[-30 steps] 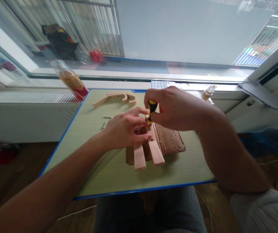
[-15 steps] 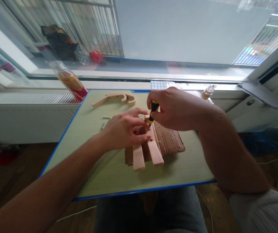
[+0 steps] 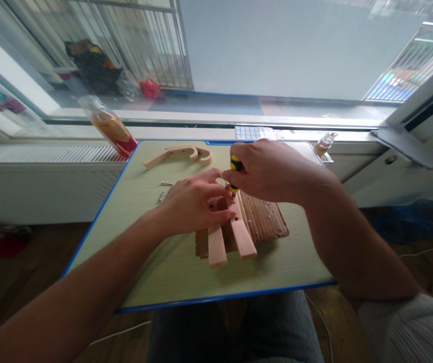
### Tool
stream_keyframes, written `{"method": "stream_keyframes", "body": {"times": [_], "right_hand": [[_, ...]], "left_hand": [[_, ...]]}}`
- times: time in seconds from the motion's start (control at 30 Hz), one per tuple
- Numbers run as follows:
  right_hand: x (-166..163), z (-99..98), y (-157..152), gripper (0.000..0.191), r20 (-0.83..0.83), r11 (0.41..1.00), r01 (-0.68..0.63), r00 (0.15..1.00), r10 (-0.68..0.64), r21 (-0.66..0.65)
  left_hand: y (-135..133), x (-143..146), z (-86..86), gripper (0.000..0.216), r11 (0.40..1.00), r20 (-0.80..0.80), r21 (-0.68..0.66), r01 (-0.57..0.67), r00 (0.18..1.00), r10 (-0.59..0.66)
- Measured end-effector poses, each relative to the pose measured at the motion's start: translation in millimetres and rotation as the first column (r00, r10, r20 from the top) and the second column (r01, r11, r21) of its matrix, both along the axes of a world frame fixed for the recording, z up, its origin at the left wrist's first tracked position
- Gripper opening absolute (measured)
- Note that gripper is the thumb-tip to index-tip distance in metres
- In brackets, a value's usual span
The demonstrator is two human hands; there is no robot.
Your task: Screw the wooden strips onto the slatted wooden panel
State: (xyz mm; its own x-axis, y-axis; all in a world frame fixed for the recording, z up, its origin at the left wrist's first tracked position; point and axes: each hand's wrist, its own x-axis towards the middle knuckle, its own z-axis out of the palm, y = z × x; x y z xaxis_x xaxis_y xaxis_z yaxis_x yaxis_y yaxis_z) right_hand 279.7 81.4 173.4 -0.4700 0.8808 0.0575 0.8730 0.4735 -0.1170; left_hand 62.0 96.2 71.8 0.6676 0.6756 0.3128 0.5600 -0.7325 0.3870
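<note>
Fingers [image 3: 236, 148] closed round a screwdriver [image 3: 235, 164], nearly upright over wood

My right hand [image 3: 267, 164] grips the yellow-and-black handle, its tip down at a screw [image 3: 233, 202] in the right-hand wooden strip [image 3: 244, 241]. My left hand [image 3: 196, 204] has its fingers apart, laid over that strip and the left-hand wooden strip [image 3: 217, 247]. Both strips lie on corrugated cardboard [image 3: 266, 220] atop the table [image 3: 288, 269]. Curved wooden pieces [image 3: 179, 151] sit near its far edge; loose metal hardware [image 3: 167, 183] lies just beside my left hand

Dark grey trousers [image 3: 288, 327] are worn with a lighter grey, finely ribbed sleeve [image 3: 413, 330] that ends near the right elbow [image 3: 379, 285].
</note>
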Motion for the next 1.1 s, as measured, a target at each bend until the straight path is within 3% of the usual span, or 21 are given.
{"method": "stream_keyframes", "body": {"times": [0.3, 0.47, 0.67, 0.93, 1.1], "right_hand": [[6.7, 9.1, 0.2, 0.019, -0.134, 0.972, -0.214, 0.971, 0.2, -0.098], [5.3, 7.2, -0.9, 0.024, -0.179, 0.984, -0.179, 0.969, 0.172, -0.02], [4.4, 3.2, 0.5, 0.022, -0.093, 0.992, -0.114, 0.989, 0.117, 0.046], [2.6, 3.5, 0.8, 0.027, -0.046, 0.999, -0.047, 0.998, 0.047, 0.007], [6.5, 5.5, -3.0, 0.02, -0.079, 0.986, -0.144, 0.987, 0.137, -0.086]], "left_hand": [[0.5, 0.0, -2.2, 0.023, 1.0, 0.024, -0.004, 0.002, 1.0, -0.002], [-0.6, 0.8, -1.4, 0.019, 1.0, 0.036, -0.011, 0.001, 0.999, 0.0], [0.2, 0.4, -2.2, 0.018, 1.0, 0.041, -0.017, 0.016, 0.999, -0.015], [-0.2, -0.7, -1.6, 0.018, 0.999, 0.025, -0.03, 0.013, 1.0, -0.012], [1.4, -1.0, -2.6, 0.023, 1.0, 0.014, -0.008, 0.018, 1.0, -0.018]]}}
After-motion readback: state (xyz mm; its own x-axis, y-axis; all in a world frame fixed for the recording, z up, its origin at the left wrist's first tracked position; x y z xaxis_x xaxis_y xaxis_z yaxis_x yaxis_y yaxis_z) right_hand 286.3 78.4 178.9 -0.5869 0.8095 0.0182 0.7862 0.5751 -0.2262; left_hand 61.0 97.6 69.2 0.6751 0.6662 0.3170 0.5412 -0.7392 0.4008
